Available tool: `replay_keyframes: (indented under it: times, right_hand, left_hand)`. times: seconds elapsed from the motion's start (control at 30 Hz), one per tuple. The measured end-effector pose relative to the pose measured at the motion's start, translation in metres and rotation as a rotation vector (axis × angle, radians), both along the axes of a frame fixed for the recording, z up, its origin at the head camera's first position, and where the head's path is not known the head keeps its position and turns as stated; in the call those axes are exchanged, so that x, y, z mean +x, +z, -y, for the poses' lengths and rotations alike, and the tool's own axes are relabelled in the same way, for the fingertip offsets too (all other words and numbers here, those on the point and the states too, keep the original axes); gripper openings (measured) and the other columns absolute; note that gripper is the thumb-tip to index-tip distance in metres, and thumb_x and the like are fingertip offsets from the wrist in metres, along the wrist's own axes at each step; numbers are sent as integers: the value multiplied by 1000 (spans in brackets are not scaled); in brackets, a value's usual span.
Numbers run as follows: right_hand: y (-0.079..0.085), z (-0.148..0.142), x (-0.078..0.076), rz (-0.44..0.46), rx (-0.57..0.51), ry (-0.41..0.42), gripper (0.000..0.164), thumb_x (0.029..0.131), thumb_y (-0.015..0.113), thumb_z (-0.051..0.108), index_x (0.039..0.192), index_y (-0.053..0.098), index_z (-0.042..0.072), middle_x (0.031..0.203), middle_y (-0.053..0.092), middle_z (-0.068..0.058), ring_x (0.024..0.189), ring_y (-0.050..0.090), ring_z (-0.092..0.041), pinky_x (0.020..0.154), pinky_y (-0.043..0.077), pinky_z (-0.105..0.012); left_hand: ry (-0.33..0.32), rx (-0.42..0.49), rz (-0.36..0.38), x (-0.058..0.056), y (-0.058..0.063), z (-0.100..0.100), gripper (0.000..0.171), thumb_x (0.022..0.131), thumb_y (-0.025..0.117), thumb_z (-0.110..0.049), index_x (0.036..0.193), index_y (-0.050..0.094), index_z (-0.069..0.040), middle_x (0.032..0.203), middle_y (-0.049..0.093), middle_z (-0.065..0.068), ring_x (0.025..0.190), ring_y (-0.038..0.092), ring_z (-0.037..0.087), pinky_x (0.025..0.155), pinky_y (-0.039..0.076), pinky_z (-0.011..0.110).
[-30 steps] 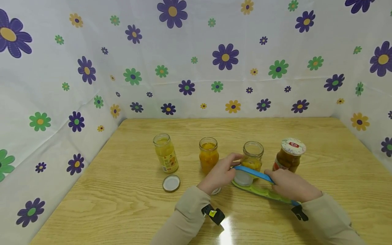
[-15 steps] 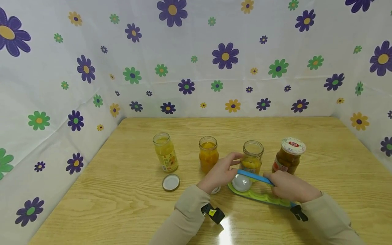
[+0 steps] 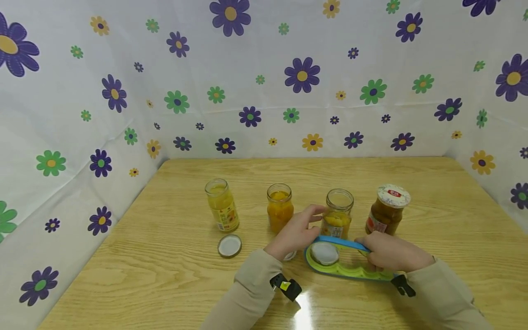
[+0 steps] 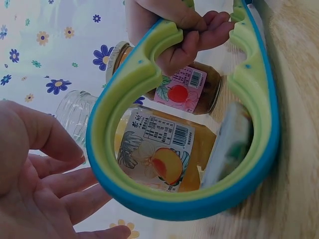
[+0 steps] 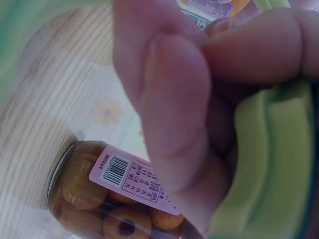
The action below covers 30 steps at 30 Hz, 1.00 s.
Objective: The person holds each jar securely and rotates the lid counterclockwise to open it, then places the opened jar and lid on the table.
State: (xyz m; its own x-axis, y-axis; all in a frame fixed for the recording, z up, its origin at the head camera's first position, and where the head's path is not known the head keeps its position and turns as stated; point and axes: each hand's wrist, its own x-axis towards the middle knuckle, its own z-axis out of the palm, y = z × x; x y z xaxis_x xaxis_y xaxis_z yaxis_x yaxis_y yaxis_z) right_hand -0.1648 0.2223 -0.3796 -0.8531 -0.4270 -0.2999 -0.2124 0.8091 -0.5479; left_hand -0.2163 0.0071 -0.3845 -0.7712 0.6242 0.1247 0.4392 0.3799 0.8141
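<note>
In front of the glass peach jar (image 3: 336, 223), the grip of the right hand (image 3: 392, 251) curls round a long, smooth loop (image 3: 350, 273), blue outside and wavy green inside. The left hand (image 3: 294, 233) has a loose, wide grip just beside that jar, and a round, flat lid (image 3: 324, 253) shows through the loop.

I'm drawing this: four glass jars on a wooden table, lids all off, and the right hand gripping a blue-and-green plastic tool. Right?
No, only three: the head view shows a round white lid on the rightmost, brown-filled glass jar. The right hand does grip the tool.
</note>
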Motion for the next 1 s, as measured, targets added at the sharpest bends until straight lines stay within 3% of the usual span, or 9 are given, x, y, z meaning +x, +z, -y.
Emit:
replay_keyframes:
  times: [0.63, 1.0]
  right_hand:
    - [8, -1, 4, -41, 49, 22, 22, 69, 51, -7, 77, 55, 13, 53, 42, 5, 45, 35, -9, 44, 27, -23]
    - [14, -4, 8, -129, 80, 119, 16, 84, 55, 10, 71, 52, 19, 59, 40, 8, 49, 34, -5, 46, 29, -21]
  left_hand:
    - [-15, 8, 17, 0, 1, 1, 43, 87, 42, 2, 129, 39, -4, 133, 40, 11, 117, 42, 28, 92, 39, 34]
    - [-27, 22, 16, 0, 1, 2, 42, 87, 41, 0, 129, 38, -4, 133, 39, 11, 117, 42, 28, 89, 41, 31]
